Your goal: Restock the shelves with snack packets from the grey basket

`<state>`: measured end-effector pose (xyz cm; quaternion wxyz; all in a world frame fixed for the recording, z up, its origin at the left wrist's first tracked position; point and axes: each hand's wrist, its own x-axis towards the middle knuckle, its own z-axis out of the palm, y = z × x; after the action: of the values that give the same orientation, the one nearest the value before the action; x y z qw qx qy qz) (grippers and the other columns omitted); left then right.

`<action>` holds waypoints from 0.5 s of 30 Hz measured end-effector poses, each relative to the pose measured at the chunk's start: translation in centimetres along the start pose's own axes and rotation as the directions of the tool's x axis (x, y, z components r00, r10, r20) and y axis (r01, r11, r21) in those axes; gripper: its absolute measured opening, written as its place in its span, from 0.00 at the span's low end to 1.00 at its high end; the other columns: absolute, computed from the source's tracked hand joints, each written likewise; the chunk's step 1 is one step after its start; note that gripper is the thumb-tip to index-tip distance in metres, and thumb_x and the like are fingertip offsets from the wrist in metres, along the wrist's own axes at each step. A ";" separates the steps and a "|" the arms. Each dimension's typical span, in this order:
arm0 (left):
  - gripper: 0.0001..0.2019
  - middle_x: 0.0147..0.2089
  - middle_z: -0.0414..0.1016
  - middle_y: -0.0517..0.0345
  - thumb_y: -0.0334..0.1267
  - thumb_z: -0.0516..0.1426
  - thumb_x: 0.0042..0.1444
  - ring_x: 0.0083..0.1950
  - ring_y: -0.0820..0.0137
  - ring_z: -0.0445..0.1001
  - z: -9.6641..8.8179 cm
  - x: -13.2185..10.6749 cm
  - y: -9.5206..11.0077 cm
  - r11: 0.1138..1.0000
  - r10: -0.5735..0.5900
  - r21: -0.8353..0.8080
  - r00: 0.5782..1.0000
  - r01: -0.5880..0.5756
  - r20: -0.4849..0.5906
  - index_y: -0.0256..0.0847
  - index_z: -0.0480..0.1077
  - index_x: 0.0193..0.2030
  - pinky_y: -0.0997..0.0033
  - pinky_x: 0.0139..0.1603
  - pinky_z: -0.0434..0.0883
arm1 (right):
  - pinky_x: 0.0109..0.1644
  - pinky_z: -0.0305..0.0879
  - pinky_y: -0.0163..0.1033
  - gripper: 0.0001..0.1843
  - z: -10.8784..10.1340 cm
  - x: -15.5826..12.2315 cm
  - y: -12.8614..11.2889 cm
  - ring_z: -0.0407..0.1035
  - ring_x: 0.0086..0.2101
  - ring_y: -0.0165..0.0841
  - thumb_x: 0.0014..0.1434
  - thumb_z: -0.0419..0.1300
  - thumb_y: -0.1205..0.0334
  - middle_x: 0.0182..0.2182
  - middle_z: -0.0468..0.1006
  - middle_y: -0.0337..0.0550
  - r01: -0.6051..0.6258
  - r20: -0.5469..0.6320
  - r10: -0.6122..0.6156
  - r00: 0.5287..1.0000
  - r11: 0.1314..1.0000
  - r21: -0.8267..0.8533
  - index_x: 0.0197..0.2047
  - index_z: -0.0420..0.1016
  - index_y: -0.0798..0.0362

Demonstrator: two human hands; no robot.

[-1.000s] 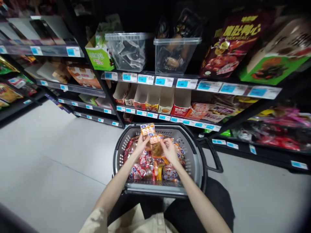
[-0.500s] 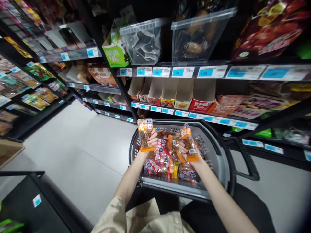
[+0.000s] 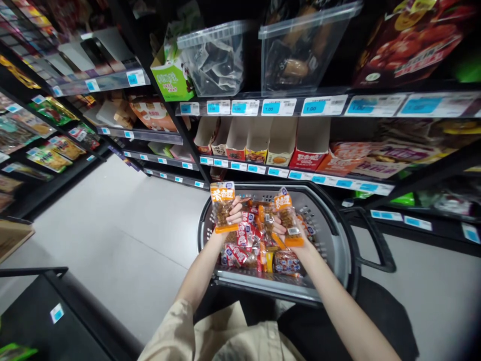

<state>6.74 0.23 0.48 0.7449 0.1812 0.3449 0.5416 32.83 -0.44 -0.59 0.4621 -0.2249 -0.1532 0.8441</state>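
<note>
My left hand (image 3: 234,212) is closed around an orange and clear snack packet (image 3: 222,203), held upright over the basket's left side. On the right, my right hand (image 3: 278,228) grips another orange and clear snack packet (image 3: 290,223), tilted a little. A similar orange packet (image 3: 267,220) lies just left of that hand; whether the fingers touch it I cannot tell. Beneath both hands is a grey shopping basket (image 3: 330,250) with a black rim. Red snack packets (image 3: 236,254) and a brown-and-blue packet (image 3: 286,261) lie inside it. My palms are mostly hidden behind the held packets.
Open display cartons (image 3: 280,143) line a low shelf just beyond the basket. Clear plastic bins (image 3: 214,65) and a green box (image 3: 173,80) stand one shelf higher. The basket's black handle (image 3: 379,245) sticks out right. A black stand (image 3: 33,311) is at lower left.
The shelves and basket sit slightly further left and higher in the picture. Both hands keep their packets over the basket, with barely any change in grip.
</note>
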 end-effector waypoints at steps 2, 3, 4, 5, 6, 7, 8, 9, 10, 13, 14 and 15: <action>0.12 0.24 0.58 0.67 0.52 0.54 0.72 0.16 0.78 0.46 -0.1 0.2 0.0 0.999 -0.008 -0.031 1.000 0.008 0.010 0.46 0.69 0.45 0.73 0.19 0.53 | 0.17 0.57 0.35 0.16 -0.5 0.1 0.1 0.53 0.19 0.28 0.68 0.59 0.41 0.28 0.68 0.36 -0.026 0.010 0.026 1.000 1.000 -0.012 0.40 0.67 0.44; 0.12 0.22 0.54 0.68 0.51 0.54 0.72 0.16 0.79 0.42 -0.1 0.3 0.0 0.998 -0.020 -0.053 1.000 0.021 0.020 0.46 0.68 0.44 0.73 0.18 0.50 | 0.17 0.56 0.35 0.15 -0.6 0.1 0.2 0.53 0.19 0.29 0.68 0.59 0.42 0.27 0.67 0.35 -0.034 0.008 0.034 0.999 0.999 -0.014 0.40 0.66 0.44; 0.12 0.22 0.51 0.69 0.51 0.54 0.72 0.16 0.79 0.39 0.0 0.4 0.0 0.996 -0.033 -0.078 0.999 0.035 0.031 0.46 0.66 0.42 0.73 0.17 0.47 | 0.17 0.56 0.35 0.15 -0.7 0.1 0.2 0.53 0.19 0.29 0.68 0.60 0.43 0.27 0.67 0.35 -0.037 0.004 0.037 0.999 0.999 -0.011 0.41 0.67 0.44; 0.12 0.21 0.50 0.70 0.51 0.54 0.72 0.16 0.79 0.38 0.0 0.5 0.0 0.994 -0.047 -0.102 0.998 0.051 0.041 0.46 0.65 0.40 0.74 0.17 0.46 | 0.17 0.56 0.35 0.14 -0.7 0.1 0.1 0.53 0.19 0.29 0.68 0.60 0.44 0.27 0.67 0.35 -0.038 0.000 0.038 0.999 0.999 -0.001 0.41 0.67 0.44; 0.13 0.21 0.48 0.70 0.51 0.55 0.71 0.16 0.79 0.38 0.1 0.5 0.0 0.991 -0.058 -0.121 0.997 0.063 0.048 0.46 0.64 0.39 0.74 0.17 0.45 | 0.17 0.56 0.34 0.13 -0.5 0.1 0.1 0.54 0.19 0.29 0.68 0.60 0.45 0.27 0.67 0.35 -0.036 -0.004 0.036 0.999 0.999 0.012 0.41 0.67 0.45; 0.14 0.21 0.48 0.70 0.51 0.55 0.71 0.16 0.79 0.38 0.2 0.4 0.0 0.988 -0.064 -0.137 0.997 0.071 0.052 0.46 0.62 0.37 0.75 0.16 0.44 | 0.17 0.56 0.34 0.12 -0.3 0.0 0.1 0.54 0.19 0.28 0.68 0.60 0.46 0.27 0.67 0.35 -0.035 -0.006 0.035 0.999 0.999 0.026 0.41 0.68 0.45; 0.15 0.21 0.47 0.71 0.51 0.56 0.71 0.16 0.79 0.38 0.2 0.4 0.0 0.986 -0.066 -0.147 0.996 0.073 0.053 0.45 0.61 0.36 0.75 0.16 0.43 | 0.18 0.56 0.33 0.11 -0.1 0.0 0.1 0.54 0.19 0.28 0.68 0.60 0.47 0.27 0.67 0.35 -0.035 -0.008 0.036 0.999 0.999 0.038 0.41 0.68 0.45; 0.16 0.21 0.46 0.71 0.52 0.56 0.70 0.16 0.79 0.37 0.3 0.3 0.1 0.986 -0.063 -0.153 0.997 0.070 0.052 0.45 0.61 0.35 0.75 0.16 0.43 | 0.18 0.56 0.33 0.11 0.1 0.0 0.1 0.54 0.19 0.28 0.68 0.60 0.48 0.27 0.68 0.35 -0.037 -0.009 0.038 0.999 0.998 0.046 0.41 0.68 0.45; 0.17 0.21 0.45 0.71 0.53 0.56 0.70 0.16 0.79 0.37 0.4 0.3 0.1 0.986 -0.056 -0.153 0.997 0.062 0.048 0.45 0.60 0.35 0.75 0.15 0.42 | 0.18 0.56 0.33 0.11 0.4 -0.1 0.2 0.54 0.19 0.27 0.67 0.61 0.48 0.26 0.68 0.35 -0.038 -0.013 0.039 0.999 0.998 0.048 0.41 0.69 0.45; 0.16 0.20 0.48 0.70 0.52 0.57 0.70 0.16 0.78 0.40 0.6 0.6 0.3 0.995 -0.019 -0.102 1.000 0.022 0.025 0.45 0.63 0.36 0.75 0.16 0.45 | 0.18 0.54 0.33 0.11 1.0 -0.1 0.3 0.52 0.18 0.27 0.66 0.62 0.48 0.26 0.68 0.34 -0.019 -0.042 0.019 0.999 1.000 0.021 0.41 0.70 0.46; 0.16 0.20 0.50 0.70 0.52 0.58 0.69 0.16 0.78 0.43 0.7 0.9 0.3 0.998 -0.008 -0.065 1.000 0.008 0.014 0.45 0.64 0.36 0.74 0.16 0.47 | 0.18 0.54 0.33 0.12 1.1 0.0 0.3 0.51 0.18 0.27 0.66 0.62 0.47 0.25 0.67 0.33 0.004 -0.062 -0.004 0.998 1.000 0.004 0.41 0.70 0.46; 0.15 0.20 0.52 0.69 0.51 0.59 0.68 0.16 0.77 0.46 0.9 1.2 0.2 1.000 -0.002 -0.014 1.000 0.002 0.001 0.45 0.65 0.36 0.74 0.17 0.50 | 0.18 0.53 0.33 0.12 1.2 -0.1 0.2 0.51 0.17 0.26 0.66 0.62 0.47 0.25 0.67 0.33 0.032 -0.080 -0.032 0.996 0.999 0.000 0.41 0.71 0.46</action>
<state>7.46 1.53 0.78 0.7470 0.1756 0.3409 0.5431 32.05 -0.68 0.36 0.4813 -0.2557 -0.1377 0.8271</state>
